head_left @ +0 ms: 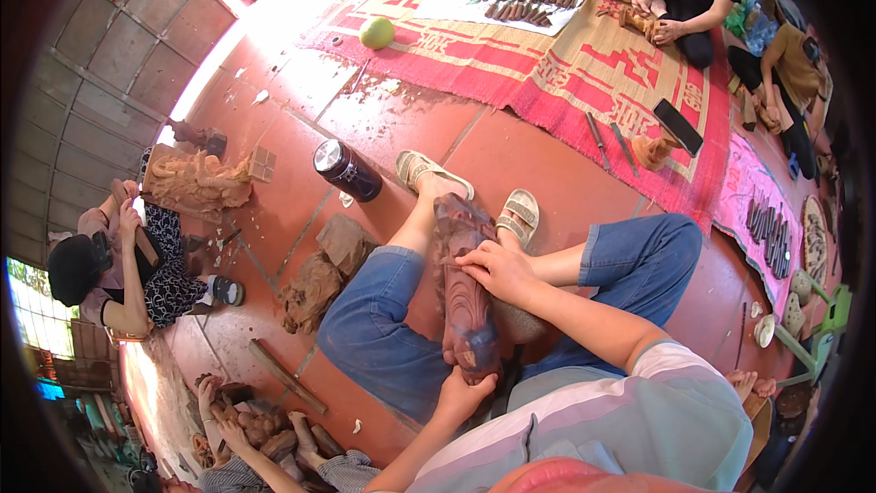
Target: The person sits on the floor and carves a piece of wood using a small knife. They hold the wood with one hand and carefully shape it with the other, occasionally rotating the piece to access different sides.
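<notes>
A long dark reddish-brown wood carving [468,315] with flowing grooves lies across my lap between my bent knees, its far end near my sandals. My left hand [467,395] is closed round its near, rounded end. Bent over the upper middle of the carving, my right hand [500,272] presses its fingertips to the wood. Whatever may be pinched under those fingers is hidden. A grey rounded block [518,321] shows partly beside the carving, below my right forearm.
Rough wood chunks [330,260] and a dark thermos [347,170] stand left of my legs. Ahead, a red patterned mat [538,82] holds chisels [598,140], a phone [678,127] and a green fruit [376,33]. Other people work around me; a wooden bar [287,376] lies at left.
</notes>
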Demonstrator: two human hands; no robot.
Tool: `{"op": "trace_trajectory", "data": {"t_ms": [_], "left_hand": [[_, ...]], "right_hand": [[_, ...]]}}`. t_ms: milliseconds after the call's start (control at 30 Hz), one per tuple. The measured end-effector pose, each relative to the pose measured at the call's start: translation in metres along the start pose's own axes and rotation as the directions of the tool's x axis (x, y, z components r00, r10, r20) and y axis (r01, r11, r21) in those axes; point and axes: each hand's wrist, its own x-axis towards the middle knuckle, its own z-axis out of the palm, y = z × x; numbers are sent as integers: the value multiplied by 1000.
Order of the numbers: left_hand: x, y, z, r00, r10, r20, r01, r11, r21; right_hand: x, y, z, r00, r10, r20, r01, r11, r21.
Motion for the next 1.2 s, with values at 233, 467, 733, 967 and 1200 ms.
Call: {"op": "trace_trajectory", "data": {"t_ms": [233,467,733,967,1200], "left_hand": [[4,-11,1,1000,15,-4,-15,1000,9],[8,-16,1,1000,12,6,-12,1000,19],[6,-14,2,1000,27,-1,-27,999,24],[9,-20,3,1000,20,10,-21,999,32],[9,-21,2,1000,21,6,-21,1000,-4]], "right_hand": [[1,-7,-6,1000,5,-1,-5,1000,-24],[0,-6,-5,1000,-15,-19,14,999,-41],[0,-1,-1,1000,0,-7,0,1000,7],[-1,0,0,1000,1,-8,-1,1000,14],[8,-14,-11,999,17,36,-13,993,-114]]}}
